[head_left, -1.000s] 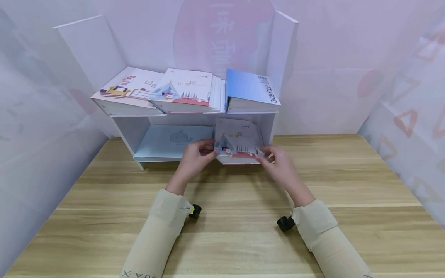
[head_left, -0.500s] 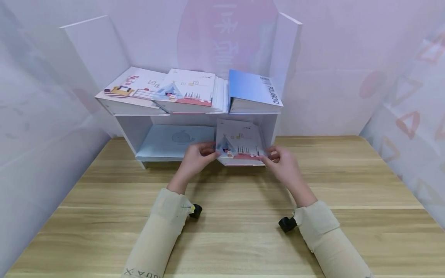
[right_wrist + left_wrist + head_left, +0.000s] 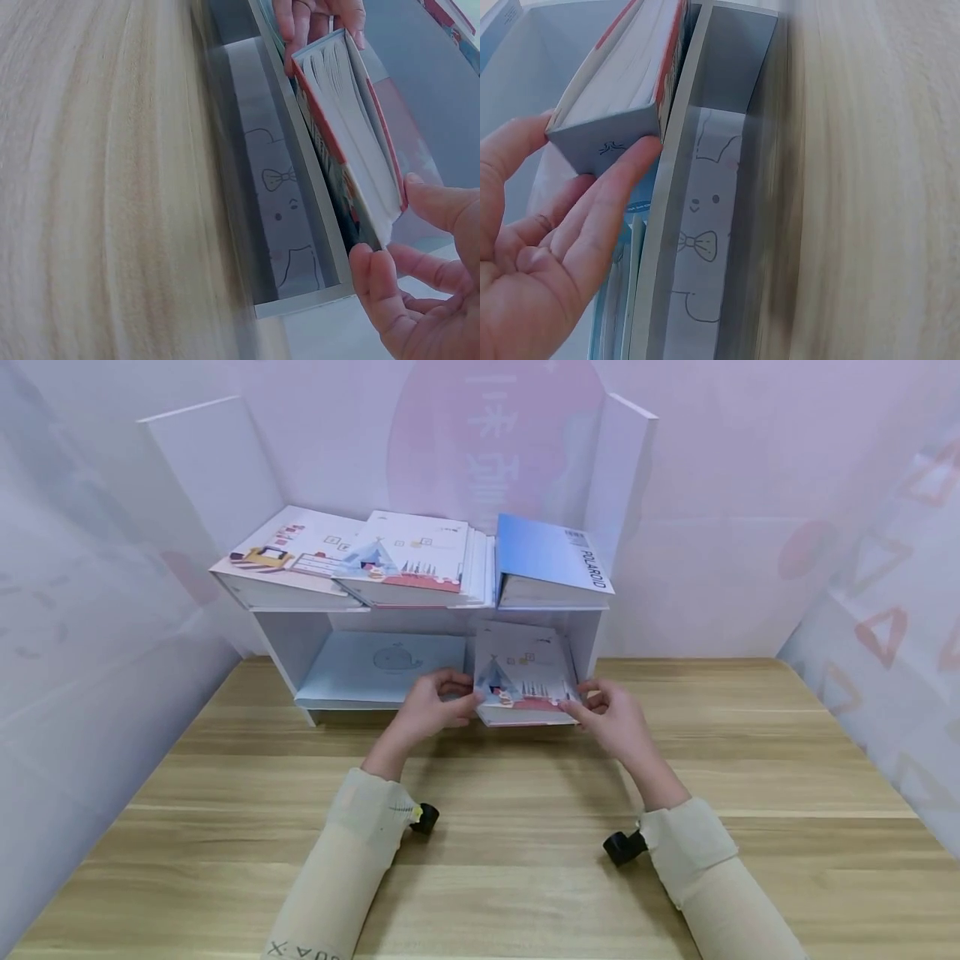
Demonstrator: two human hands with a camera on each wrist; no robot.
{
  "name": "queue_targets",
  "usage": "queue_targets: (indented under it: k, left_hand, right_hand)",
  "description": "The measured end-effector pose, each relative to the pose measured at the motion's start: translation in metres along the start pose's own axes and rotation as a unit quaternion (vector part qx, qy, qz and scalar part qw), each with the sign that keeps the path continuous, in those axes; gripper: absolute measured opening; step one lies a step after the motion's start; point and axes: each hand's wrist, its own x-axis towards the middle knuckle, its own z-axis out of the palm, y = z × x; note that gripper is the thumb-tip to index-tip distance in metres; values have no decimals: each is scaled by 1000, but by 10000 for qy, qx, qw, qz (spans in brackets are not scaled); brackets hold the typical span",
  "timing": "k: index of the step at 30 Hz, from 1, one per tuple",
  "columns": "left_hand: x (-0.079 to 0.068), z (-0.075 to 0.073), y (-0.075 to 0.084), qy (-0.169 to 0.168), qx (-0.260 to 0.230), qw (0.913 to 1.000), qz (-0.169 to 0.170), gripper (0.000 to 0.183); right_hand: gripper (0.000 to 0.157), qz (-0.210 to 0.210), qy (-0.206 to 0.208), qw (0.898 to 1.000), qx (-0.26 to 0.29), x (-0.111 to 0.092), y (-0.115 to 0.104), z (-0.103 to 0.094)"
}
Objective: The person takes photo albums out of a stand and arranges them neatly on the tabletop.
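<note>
Hands pinch one tent-print album (image 3: 528, 664) from opposite sides, thumbs bearing on one cover and fingers on the other. Left hand (image 3: 431, 706) grips the spine-side front corner; right hand (image 3: 611, 718) grips the opposite front corner. The gripped album lies cover-up in the right part of the lower tier of a white two-tier shelf (image 3: 618, 477), its front edge projecting forward of the shelf front. To its left, on the same tier, lies a pale-blue whale-print album (image 3: 393, 664). The upper tier carries, left to right, a vehicle-print album (image 3: 288, 556), a second tent-print album (image 3: 416, 547) overlapping it, and a blue POLAROID album (image 3: 551, 556). A panel with a line-drawn bow (image 3: 705, 240) shows below the shelf board. The shelf stands at the rear of a wood-grain desk (image 3: 517, 877). Beige sleeves (image 3: 363, 827) cover both forearms; a black device (image 3: 425, 818) sits at each cuff.
</note>
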Motion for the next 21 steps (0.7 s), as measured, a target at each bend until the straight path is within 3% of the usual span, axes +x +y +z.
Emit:
queue_targets:
  k: [8,21]
  left_hand:
    - [-3,1,2,-369,-195,9990,-154,53]
    - [-5,4,4,-457,-1,9987,-243,56]
  right_hand:
    - [41,-8,-75,9999,78,1,2,-1]
    - [39,-12,-493,9974,518,-3,2,-5]
